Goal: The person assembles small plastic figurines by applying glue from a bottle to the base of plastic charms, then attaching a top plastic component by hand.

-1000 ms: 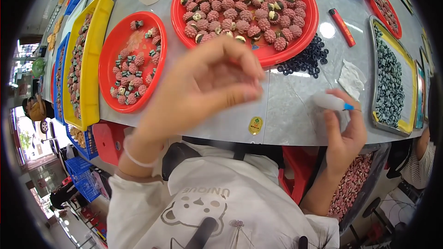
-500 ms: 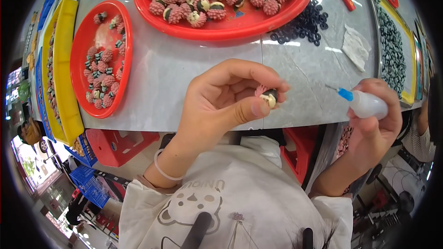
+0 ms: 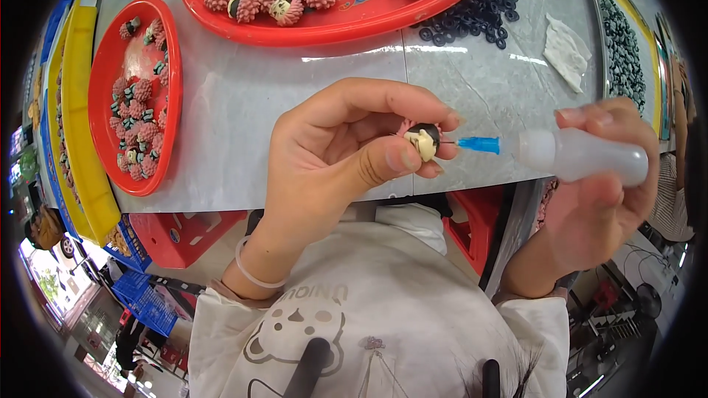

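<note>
My left hand [image 3: 324, 151] pinches a small ornament [image 3: 422, 142] between thumb and fingertips; it has ridged pink, black and cream parts. A thin needle with a blue hub [image 3: 479, 145] points into the ornament's right side; whether its tip has entered cannot be made out. My right hand [image 3: 590, 232] grips a translucent white squeeze bottle [image 3: 601, 156] lying sideways, its neck toward the ornament. A narrow gap shows between the blue hub and the bottle's neck. Both hands are above the grey table [image 3: 243, 133], near its front edge.
A large red tray [image 3: 354, 22] of similar ornaments lies ahead, and a smaller red tray [image 3: 173, 96] at left. Black rings [image 3: 479, 18] lie in a pile beside a crumpled white tissue [image 3: 566, 55]. At right is a tray of dark green pieces [image 3: 623, 48]; a yellow bin [image 3: 85, 133] stands far left.
My right hand has brought the bottle left toward the ornament. The blue-hubbed needle, earlier joined to the bottle, now points into the ornament with a gap behind it. The view has shifted slightly.
</note>
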Demonstrator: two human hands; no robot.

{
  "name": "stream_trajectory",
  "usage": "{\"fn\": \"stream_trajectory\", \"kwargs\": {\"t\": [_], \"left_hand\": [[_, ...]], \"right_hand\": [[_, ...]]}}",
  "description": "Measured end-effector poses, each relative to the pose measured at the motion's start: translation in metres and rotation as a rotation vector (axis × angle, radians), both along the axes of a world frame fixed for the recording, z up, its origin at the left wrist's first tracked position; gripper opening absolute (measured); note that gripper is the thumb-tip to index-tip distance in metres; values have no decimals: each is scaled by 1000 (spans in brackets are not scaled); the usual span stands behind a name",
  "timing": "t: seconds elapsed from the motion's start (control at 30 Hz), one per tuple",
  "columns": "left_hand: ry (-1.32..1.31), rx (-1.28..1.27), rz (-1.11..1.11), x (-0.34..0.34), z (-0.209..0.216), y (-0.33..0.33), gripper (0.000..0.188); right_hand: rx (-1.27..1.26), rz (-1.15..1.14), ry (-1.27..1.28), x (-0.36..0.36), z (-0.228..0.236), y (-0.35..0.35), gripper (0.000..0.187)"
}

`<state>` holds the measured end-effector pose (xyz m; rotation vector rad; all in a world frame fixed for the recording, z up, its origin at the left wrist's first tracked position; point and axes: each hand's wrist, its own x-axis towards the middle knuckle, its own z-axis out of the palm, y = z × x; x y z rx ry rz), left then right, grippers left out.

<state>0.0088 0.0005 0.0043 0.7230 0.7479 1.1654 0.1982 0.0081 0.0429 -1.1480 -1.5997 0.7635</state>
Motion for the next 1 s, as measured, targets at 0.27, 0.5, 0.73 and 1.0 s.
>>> {"fn": "stream_trajectory", "kwargs": {"t": [0.27,0.5,0.73,1.0], "left_hand": [[51,49,-11,0,-3,1,34],[45,53,-11,-1,-5,2,32],[22,29,-29,3,1,4,31],[113,39,-7,2,-1,-3,28]], "right_hand": [[167,164,-165,17,15,-9,45],[180,-10,-7,14,3,-15,41],[-23,-151,276,24,-14,-1,38],[-30,-137,-225,16,-43,14,30]]}}
